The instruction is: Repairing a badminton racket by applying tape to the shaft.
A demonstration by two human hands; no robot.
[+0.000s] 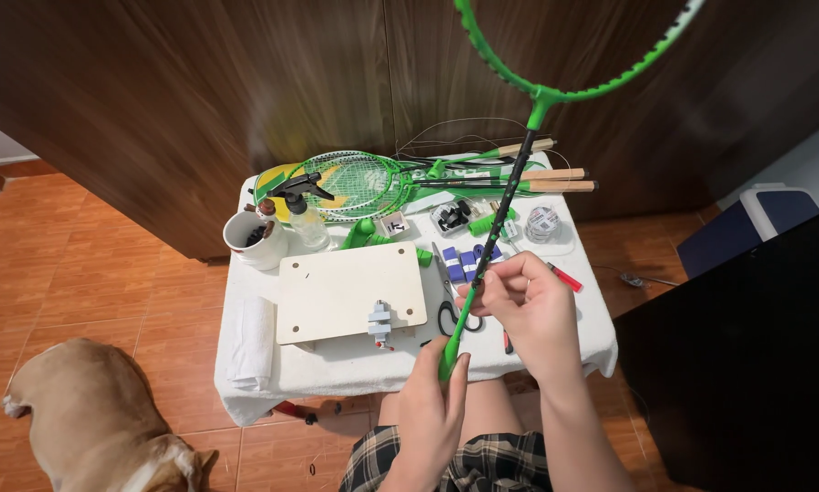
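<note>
I see a big dark wood wall (245, 82) far past my fingers. Below it is the orange tile floor (81, 273). A tan dog (91, 419) lies on the floor, well off to the left of my left hand.

The bench (337, 364) has a white cloth on it and sits just under my hands. A flat pale board (346, 287) lies on it, to the left of my fingers, with a small grey clamp (380, 322) at its near edge. A rolled white towel (250, 342) is further left.

I hold a green racket (519, 155) up over the bench. Its round head goes up and out of the top of the view. Its thin black shaft slants down to my hands. My left hand (432, 415) is wrapped tight on the green bottom end of the handle. My right hand (523, 305) is just above it, with the fingers (482, 287) pinched shut on the shaft.

More rackets (364, 182) lie at the far side of the bench, past my fingers. A white cup (253, 241) and a spray bottle (302, 214) stand far left of them. Scissors (446, 301) lie just under my right hand. Small blue rolls (455, 262) sit just past my fingers.
</note>
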